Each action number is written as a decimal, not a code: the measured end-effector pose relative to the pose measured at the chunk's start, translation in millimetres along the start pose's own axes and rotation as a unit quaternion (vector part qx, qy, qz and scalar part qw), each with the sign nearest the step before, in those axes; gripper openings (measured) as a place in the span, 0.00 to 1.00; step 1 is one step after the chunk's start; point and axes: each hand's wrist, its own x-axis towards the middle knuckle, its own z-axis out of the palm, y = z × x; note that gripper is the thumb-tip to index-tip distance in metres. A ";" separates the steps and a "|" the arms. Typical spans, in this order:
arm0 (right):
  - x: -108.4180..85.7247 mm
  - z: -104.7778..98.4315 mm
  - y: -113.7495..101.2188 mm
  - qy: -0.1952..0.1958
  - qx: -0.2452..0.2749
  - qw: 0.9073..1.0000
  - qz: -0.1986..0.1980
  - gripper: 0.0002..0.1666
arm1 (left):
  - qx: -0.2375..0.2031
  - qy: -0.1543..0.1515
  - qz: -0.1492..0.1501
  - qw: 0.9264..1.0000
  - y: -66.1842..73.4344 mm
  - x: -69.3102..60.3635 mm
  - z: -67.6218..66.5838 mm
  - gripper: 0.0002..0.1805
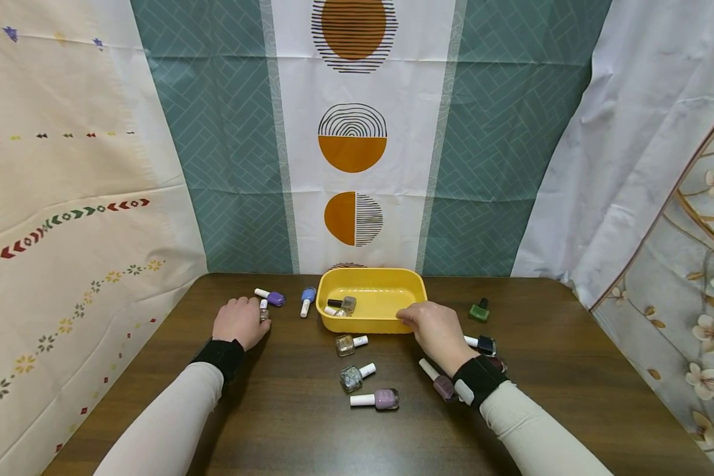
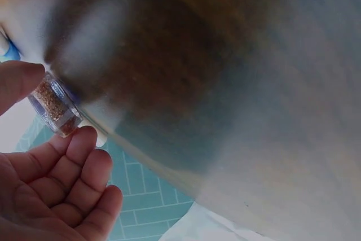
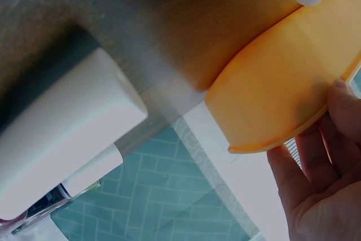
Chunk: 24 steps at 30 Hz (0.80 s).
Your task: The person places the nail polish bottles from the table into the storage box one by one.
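Head view: my left fingers [image 1: 250, 305] are pinching a glitter nail-polish bottle [image 1: 264, 315]; my right fingers [image 1: 408, 315] are gripping a yellow plastic bin [image 1: 365, 326]. Left wrist: fingers, slightly parted, are holding the bottle between them. Right wrist: fingers are straddling the bin's rim.

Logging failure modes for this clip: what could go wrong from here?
1. The left hand holds the glitter bottle in a fingertip pinch, so it might slip.
2. The right hand grips the yellow tray only at its rim, near one end; a tug could tilt or slide it, and the two bottles inside might shift.
3. The right wristband sits close beside the dark mauve bottle, so moving that wrist could knock it.
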 end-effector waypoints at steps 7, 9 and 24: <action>-0.1 -0.1 -0.5 0.000 0.001 1.000 0.001 0.11 | -0.008 0.008 0.001 1.000 1.6 -2.0 -0.9 0.22; -0.1 -0.4 -0.7 -0.002 0.003 1.000 0.003 0.11 | -0.007 0.012 0.003 1.000 2.6 -2.1 -2.1 0.21; 0.1 0.7 0.5 0.002 0.003 1.000 0.000 0.11 | 0.001 0.042 0.027 0.999 12.6 2.9 -9.2 0.27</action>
